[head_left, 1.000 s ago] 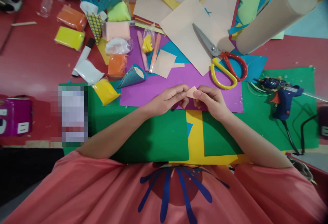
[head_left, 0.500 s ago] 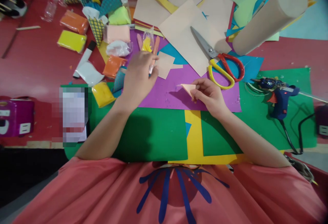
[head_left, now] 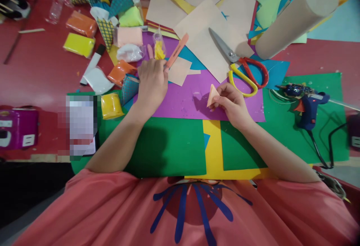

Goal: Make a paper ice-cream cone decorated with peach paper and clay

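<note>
My right hand (head_left: 232,103) pinches a small peach foam or paper triangle (head_left: 212,95) between thumb and fingers, point upward, above the purple sheet (head_left: 180,103). Over the sheet's left part, my left hand (head_left: 152,83) is closed at the lower end of a slim orange-peach stick (head_left: 177,51) with a dark line along it; its kind is unclear and its lower end hidden. Beside that hand lie a blue patterned cone (head_left: 129,88), a small bag with yellow pieces (head_left: 159,49) and a peach square (head_left: 180,71). Red-and-yellow-handled scissors (head_left: 232,56) lie open beyond my right hand.
A glue gun (head_left: 308,105) with a cord lies on the green sheet (head_left: 334,126) at right. A peach roll (head_left: 295,21) stands at the back right. Packets of clay (head_left: 78,45), a marker (head_left: 92,64) and a phone (head_left: 81,126) are at left.
The orange-peach stick at my left hand has swung to slant up and right. The triangle in my right hand has turned upright. The blue cone and the packets beside it have shifted slightly.
</note>
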The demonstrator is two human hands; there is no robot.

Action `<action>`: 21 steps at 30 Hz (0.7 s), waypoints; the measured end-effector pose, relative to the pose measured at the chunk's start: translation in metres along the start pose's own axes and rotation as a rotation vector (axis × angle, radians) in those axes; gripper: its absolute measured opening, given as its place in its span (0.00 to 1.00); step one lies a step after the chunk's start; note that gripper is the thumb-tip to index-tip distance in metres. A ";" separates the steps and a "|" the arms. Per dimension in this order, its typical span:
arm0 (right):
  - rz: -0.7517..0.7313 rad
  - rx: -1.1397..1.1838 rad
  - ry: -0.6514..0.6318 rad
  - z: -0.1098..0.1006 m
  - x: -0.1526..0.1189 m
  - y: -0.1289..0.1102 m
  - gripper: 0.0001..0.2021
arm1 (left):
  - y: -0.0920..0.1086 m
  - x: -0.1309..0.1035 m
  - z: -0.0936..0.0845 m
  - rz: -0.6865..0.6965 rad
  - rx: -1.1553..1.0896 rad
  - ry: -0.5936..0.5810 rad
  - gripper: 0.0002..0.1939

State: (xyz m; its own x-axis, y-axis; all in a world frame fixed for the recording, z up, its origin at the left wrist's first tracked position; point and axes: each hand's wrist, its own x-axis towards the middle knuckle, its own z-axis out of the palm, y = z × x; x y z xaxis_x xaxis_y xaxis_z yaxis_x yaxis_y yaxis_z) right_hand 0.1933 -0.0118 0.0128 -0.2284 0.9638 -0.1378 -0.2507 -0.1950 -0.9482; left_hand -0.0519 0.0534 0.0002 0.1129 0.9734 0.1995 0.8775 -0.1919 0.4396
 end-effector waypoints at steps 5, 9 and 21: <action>0.030 -0.020 0.023 0.003 -0.003 0.000 0.15 | 0.034 -0.022 0.001 0.312 -0.248 -0.025 0.26; 0.026 -0.083 0.040 0.005 -0.004 0.001 0.17 | 0.060 -0.046 0.007 0.388 -0.438 -0.195 0.24; -0.009 -0.059 0.015 0.004 -0.005 0.001 0.18 | 0.061 -0.049 0.006 0.369 -0.504 -0.258 0.12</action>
State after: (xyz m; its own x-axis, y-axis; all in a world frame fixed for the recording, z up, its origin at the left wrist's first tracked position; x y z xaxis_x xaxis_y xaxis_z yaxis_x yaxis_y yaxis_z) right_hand 0.1901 -0.0172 0.0136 -0.2120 0.9682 -0.1326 -0.1966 -0.1752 -0.9647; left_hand -0.0012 -0.0051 0.0117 0.5261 0.8197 0.2266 0.4423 -0.4913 0.7504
